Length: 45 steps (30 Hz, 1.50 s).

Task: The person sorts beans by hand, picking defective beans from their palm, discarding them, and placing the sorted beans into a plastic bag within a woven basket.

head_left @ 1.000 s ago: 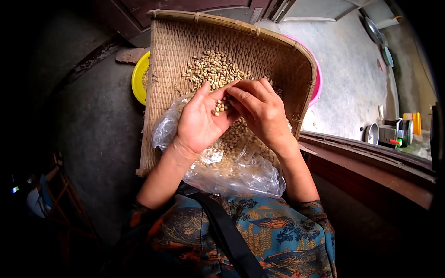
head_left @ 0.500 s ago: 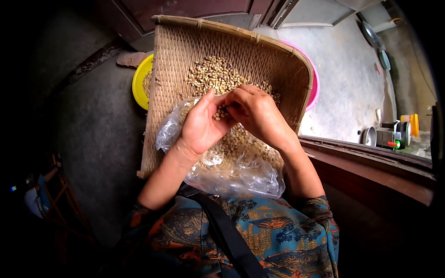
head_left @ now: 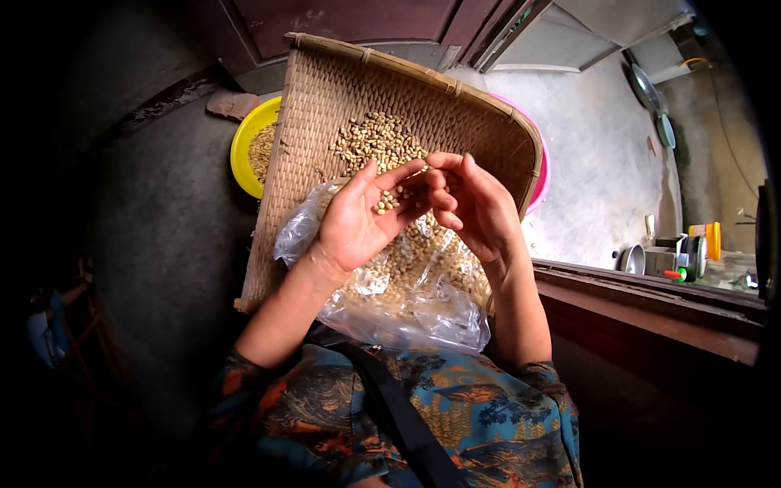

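Palm up, my left hand [head_left: 362,213] cups several small pale beans [head_left: 386,200] near its fingers. Beside it, my right hand [head_left: 480,203] is turned partly palm up with curled, parted fingers, and nothing shows in it. Both hands are above a woven bamboo basket [head_left: 313,106]. A pile of beans [head_left: 377,140] lies on the weave beyond the hands. Under the hands and wrists, a clear plastic bag [head_left: 439,313] with many beans inside rests at the basket's near side.
A yellow basin [head_left: 242,153] holding beans or husks is left of the basket, partly under it. A pink basin [head_left: 540,183] shows at the right. Further right are a wooden sill [head_left: 651,313], a metal bowl [head_left: 633,259] and a dark door [head_left: 333,20] at the top.
My right hand has drawn back from the left palm and turned, its fingers spreading. The beans in my left palm are more exposed. The view has shifted slightly.
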Each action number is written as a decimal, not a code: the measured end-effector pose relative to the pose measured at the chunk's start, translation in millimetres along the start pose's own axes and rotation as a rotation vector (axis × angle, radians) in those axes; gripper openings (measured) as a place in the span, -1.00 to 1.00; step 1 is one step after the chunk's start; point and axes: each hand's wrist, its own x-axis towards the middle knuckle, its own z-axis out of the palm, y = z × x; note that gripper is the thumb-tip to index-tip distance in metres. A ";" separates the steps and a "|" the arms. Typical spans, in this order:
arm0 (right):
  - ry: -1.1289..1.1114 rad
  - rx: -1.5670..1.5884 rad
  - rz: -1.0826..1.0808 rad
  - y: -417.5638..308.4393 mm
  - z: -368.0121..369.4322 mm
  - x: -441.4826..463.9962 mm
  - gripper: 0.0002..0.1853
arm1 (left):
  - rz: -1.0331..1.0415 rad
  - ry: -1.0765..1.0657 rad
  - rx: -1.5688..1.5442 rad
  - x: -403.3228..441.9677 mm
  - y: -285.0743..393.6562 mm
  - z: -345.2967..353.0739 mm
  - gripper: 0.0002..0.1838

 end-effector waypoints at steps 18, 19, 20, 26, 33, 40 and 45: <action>-0.060 0.226 -0.059 5.1 2.7 -0.3 -0.40 | 0.076 0.215 -0.017 -4.7 -1.0 -4.6 -0.50; -0.064 0.182 -0.080 3.6 2.3 -0.8 -0.39 | 0.072 0.171 -0.043 -4.8 -0.7 -6.4 -0.48; -0.068 0.138 -0.102 2.1 2.1 -1.9 -0.38 | 0.068 0.148 -0.041 -4.8 -0.6 -7.5 -0.47; -0.025 0.184 -0.147 -5.1 2.6 -5.0 -0.32 | 0.033 0.064 -0.030 -3.0 -0.4 -6.2 -0.40; -0.004 0.171 -0.369 -32.4 -14.0 -13.6 -0.32 | 0.022 0.063 0.008 -2.3 -0.9 2.4 -0.37; 0.035 0.163 -0.725 -115.2 -71.7 -62.4 -0.31 | 0.005 0.059 -0.043 -3.0 3.0 1.2 -0.38; 0.272 0.056 -0.679 -113.8 -97.2 -64.9 -0.39 | 0.014 0.061 -0.013 -3.1 1.5 1.8 -0.37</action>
